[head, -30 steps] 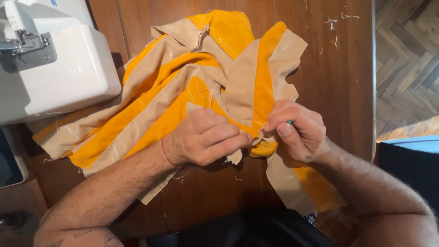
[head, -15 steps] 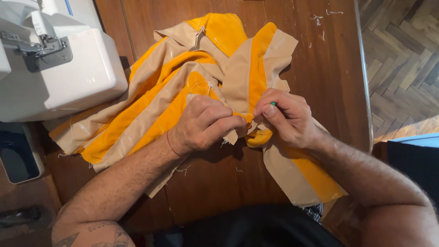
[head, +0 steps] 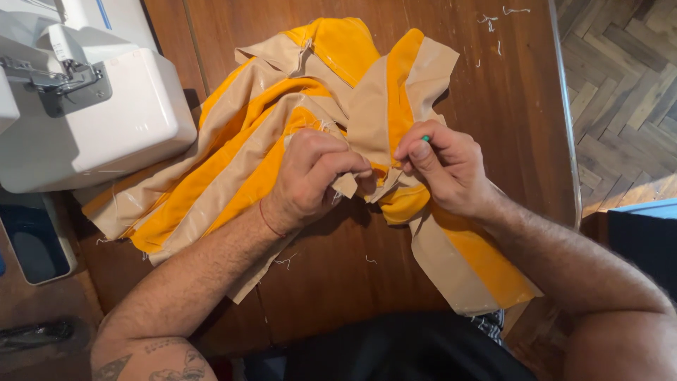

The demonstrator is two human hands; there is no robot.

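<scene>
My forearms come up from the bottom edge, over the dark cloth of my lap, and meet above the wooden table (head: 493,85). My left hand (head: 310,180) is curled tight, thumb and forefinger pinched on a small beige corner of the fabric (head: 268,148) that sticks out just below my knuckles; a thin red thread circles that wrist. My right hand (head: 444,166) sits just beside it, fingers closed narrow around a small green-tipped tool (head: 425,139), of which only the tip shows at my fingertip, so I cannot tell its kind. The same hand presses on the fabric's folded edge, and the two hands almost touch across that bunched fold. The fabric, in orange and beige strips, lies under and between both hands: one tail runs down to the right past my right wrist toward the table's near edge, and the larger heap spreads up and to the left beyond my knuckles. Farther left, the fabric's edge reaches the white sewing machine (head: 92,120). At the far right corner of the table lie a few loose white thread scraps (head: 493,21), well apart from my hands.
</scene>
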